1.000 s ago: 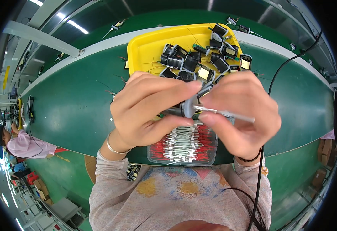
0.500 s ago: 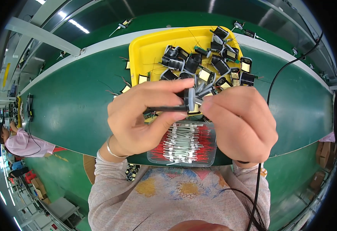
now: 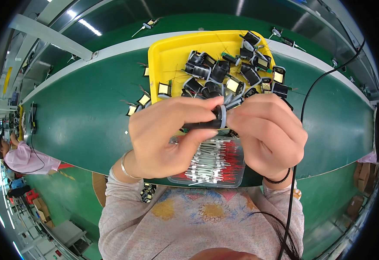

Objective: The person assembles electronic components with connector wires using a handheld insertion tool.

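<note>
My left hand [image 3: 165, 130] is closed around a black plastic part with a light grey rim [image 3: 223, 116], gripped between thumb and fingers. The part lies sideways, its grey rim turned toward my right hand [image 3: 269, 132]. The right fingertips are pinched together against that rim, and whatever they hold is hidden. Behind both hands stands a yellow tray [image 3: 165, 50] of similar black parts [image 3: 217, 71] with grey rims, thin wires and pale yellow pads. Below the hands, a clear plastic box [image 3: 204, 184] holds many thin white and red sticks [image 3: 211, 162].
A few black parts [image 3: 144, 100] lie left of the tray on the green tabletop [image 3: 81, 117]. A black cable [image 3: 304, 102] runs down the right side. Beyond a white ledge [image 3: 124, 46] is a green strip with more parts. Another person [image 3: 29, 158] sits far left.
My right fingers have come closer to the grey rim, covering the grey piece that showed between them before. Both hands sit slightly lower, and the left has shifted a little right.
</note>
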{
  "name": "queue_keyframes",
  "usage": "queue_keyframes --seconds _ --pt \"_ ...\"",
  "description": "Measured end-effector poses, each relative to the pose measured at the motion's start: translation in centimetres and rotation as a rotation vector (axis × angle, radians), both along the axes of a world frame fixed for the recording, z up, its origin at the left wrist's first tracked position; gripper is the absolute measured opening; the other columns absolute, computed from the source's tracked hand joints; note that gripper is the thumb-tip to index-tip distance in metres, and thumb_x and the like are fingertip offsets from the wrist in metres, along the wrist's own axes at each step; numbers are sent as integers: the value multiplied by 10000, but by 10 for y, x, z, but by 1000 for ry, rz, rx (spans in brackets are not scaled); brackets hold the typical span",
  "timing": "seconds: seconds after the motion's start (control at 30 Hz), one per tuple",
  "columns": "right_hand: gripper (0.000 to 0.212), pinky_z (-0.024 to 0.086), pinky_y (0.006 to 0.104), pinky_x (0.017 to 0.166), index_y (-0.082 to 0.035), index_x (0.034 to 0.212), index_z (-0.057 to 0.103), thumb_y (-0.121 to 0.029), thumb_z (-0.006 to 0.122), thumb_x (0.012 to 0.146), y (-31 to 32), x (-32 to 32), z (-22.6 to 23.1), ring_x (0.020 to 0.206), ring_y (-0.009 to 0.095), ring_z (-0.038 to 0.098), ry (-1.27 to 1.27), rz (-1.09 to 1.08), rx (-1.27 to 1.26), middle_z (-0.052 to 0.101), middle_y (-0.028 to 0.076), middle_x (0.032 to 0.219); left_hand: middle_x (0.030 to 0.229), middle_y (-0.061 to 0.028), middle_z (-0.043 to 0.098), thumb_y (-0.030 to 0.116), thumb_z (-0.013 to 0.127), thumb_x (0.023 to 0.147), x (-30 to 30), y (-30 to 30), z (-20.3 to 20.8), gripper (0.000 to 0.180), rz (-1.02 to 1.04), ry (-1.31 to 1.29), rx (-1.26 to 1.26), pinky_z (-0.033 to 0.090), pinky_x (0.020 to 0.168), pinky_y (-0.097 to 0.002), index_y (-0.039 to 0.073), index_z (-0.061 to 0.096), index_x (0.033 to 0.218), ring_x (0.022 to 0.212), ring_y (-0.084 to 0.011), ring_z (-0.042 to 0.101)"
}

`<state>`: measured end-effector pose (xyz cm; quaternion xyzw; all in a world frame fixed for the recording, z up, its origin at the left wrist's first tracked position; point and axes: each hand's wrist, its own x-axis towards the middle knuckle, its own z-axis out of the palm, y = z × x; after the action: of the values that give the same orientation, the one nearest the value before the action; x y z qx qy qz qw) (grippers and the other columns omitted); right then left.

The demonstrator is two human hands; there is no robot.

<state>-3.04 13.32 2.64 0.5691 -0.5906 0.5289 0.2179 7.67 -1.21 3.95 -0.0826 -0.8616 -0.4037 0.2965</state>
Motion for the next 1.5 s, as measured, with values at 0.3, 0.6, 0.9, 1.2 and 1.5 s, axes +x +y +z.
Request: queue_keyframes --seconds 0.3,0.6,0.9,1.2,1.5 --pt "370 456 249 781 33 1129 513 -3 586 768 -4 -29 19 837 130 588 -872 207 97 618 99 917 1042 -166 597 0 636 765 -29 -12 -18 148 -263 -159 893 481 802 -268 2 539 877 897 -154 591" --pt "106 476 229 681 48 813 576 59 646 734 -40 6 2 727 117 590 -734 280 -176 629 99 831 1028 -162 588 -19 647 753 -16 -10 -20 167 -325 -18 1066 469 819 -266 -10 537 878 903 -151 579" --pt "134 484 253 703 63 871 581 69 625 745 -44 8 -11 759 137 595 -754 220 -323 627 106 854 1034 -165 583 -20 644 757 -22 -1 -24 167 -217 96 920 472 816 -270 -17 537 885 919 -157 578" --pt "312 449 260 818 24 1152 502 -57 537 852 18 -40 1 893 130 553 -707 -179 -411 590 120 1057 803 -28 625 125 685 740 -138 -89 -49 167 99 -437 552 439 695 -220 41 606 860 745 -85 565" --pt "161 340 186 500 32 787 556 -106 532 867 63 -33 -6 496 65 444 -732 -30 -282 539 45 619 895 -91 623 237 658 734 -195 -123 -90 223 373 -109 -580 447 769 -378 82 611 887 858 -280 573"
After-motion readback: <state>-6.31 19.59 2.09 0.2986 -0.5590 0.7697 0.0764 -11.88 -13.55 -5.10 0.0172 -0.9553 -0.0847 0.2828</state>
